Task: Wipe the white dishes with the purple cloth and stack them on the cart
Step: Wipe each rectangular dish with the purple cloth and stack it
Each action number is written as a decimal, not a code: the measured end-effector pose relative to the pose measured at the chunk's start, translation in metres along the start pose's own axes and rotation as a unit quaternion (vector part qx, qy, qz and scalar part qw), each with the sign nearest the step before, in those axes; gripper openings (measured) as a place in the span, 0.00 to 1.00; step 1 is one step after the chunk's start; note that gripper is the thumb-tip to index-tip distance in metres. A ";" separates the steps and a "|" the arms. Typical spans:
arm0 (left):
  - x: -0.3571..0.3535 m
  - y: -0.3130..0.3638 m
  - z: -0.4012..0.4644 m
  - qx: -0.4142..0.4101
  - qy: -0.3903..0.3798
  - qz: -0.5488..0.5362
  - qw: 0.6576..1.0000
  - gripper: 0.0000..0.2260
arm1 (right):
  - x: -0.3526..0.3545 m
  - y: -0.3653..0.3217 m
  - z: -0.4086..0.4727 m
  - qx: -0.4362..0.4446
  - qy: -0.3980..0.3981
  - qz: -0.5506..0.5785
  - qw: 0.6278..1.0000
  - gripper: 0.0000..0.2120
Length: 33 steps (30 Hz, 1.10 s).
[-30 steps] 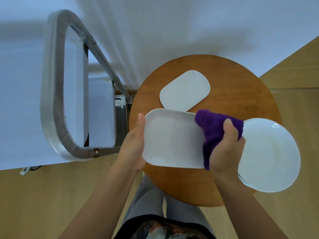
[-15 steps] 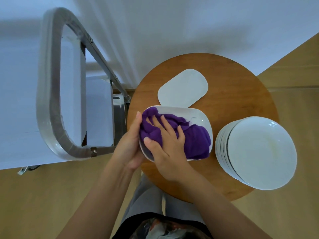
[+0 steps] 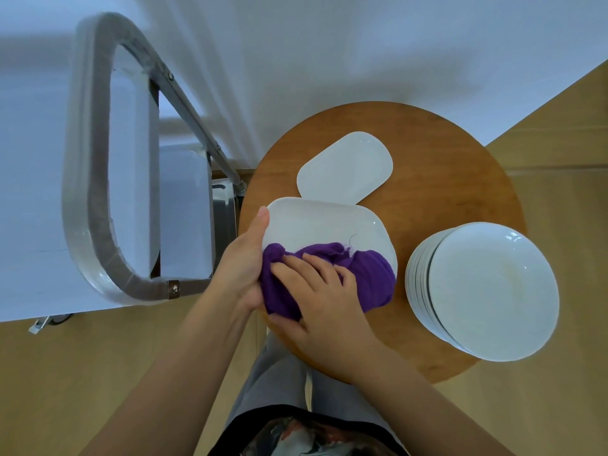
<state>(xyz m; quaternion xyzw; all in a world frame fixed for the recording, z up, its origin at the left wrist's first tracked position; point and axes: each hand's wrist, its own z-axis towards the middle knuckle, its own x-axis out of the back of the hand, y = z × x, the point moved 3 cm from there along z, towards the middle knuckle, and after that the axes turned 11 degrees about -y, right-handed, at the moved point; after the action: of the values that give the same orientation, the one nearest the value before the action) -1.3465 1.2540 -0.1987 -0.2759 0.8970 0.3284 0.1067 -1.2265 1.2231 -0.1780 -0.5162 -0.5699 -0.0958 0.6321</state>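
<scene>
Hands (image 3: 243, 264) (image 3: 325, 297) pressing purple cloth (image 3: 371, 274), white dish (image 3: 325, 222)

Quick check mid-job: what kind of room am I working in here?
Probably a dining or restaurant service area: a metal cart beside a round wooden table, with a stack of white plates waiting for wiping.

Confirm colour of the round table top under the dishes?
Warm brown wood, plain; the round table top shows best in the head view, the only one.

Right hand (image 3: 324, 304) pressing purple cloth (image 3: 332, 278) on rectangular dish (image 3: 325, 225), left hand (image 3: 245, 261) steadying
</scene>
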 end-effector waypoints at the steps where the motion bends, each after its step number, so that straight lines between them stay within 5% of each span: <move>1: 0.000 -0.001 -0.001 -0.004 0.013 -0.001 1.000 0.15 | -0.001 -0.001 -0.001 0.009 0.053 -0.051 0.997 0.20; 6: -0.003 0.000 -0.003 -0.052 0.035 0.035 0.997 0.13 | -0.003 0.007 -0.006 0.078 0.164 -0.163 0.970 0.11; 11: 0.006 0.019 0.001 -0.095 0.023 0.131 0.987 0.13 | 0.005 0.017 -0.011 0.105 0.164 -0.164 0.967 0.13; 19: 0.030 0.031 0.008 -0.009 -0.019 0.220 0.975 0.14 | 0.005 0.022 -0.025 0.142 0.104 -0.189 0.966 0.20; 25: 0.039 0.050 0.006 -0.049 -0.041 0.335 0.940 0.16 | 0.008 0.030 -0.033 0.193 0.098 -0.200 0.956 0.11; 28: 0.027 0.040 0.000 -0.064 -0.022 0.222 0.973 0.19 | 0.014 0.034 -0.027 0.150 0.147 -0.168 0.963 0.09; 31: -0.004 0.017 -0.010 -0.095 -0.100 0.032 0.990 0.25 | 0.020 0.032 -0.013 0.052 0.186 -0.121 0.974 0.14; 33: -0.023 -0.008 -0.014 -0.050 -0.052 0.009 0.997 0.30 | 0.019 0.022 -0.005 0.027 0.211 -0.104 0.972 0.10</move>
<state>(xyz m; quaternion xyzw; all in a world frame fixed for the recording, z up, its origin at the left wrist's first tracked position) -1.3231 1.2500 -0.1835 -0.2553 0.8751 0.3878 0.1364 -1.2013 1.2380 -0.1730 -0.4048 -0.4772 -0.2522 0.7382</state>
